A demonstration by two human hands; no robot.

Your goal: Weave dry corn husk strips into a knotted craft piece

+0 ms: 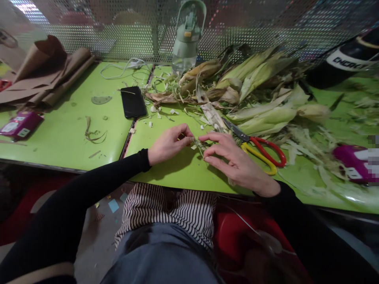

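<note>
A thin green strip (200, 148), like shredded corn husk, stretches between my two hands just above the green tabletop. My left hand (173, 142) pinches its upper end between thumb and forefinger. With thumb and a finger together, my right hand (233, 159) pinches the lower end, its index finger stretched out above. Small scraps lie around the fingertips. Right behind my right hand are scissors (244, 138) with one red and one yellow handle. Beyond them rests a heap of corn husks (257, 83), green and dried brown.
At the back stands a green water bottle (186, 47) before a perforated screen (118, 35). A black phone (134, 102) lies left of centre, near a white cable (127, 68). Brown paper (50, 75) and a purple box (22, 124) are far left; a dark bottle (340, 63) is right.
</note>
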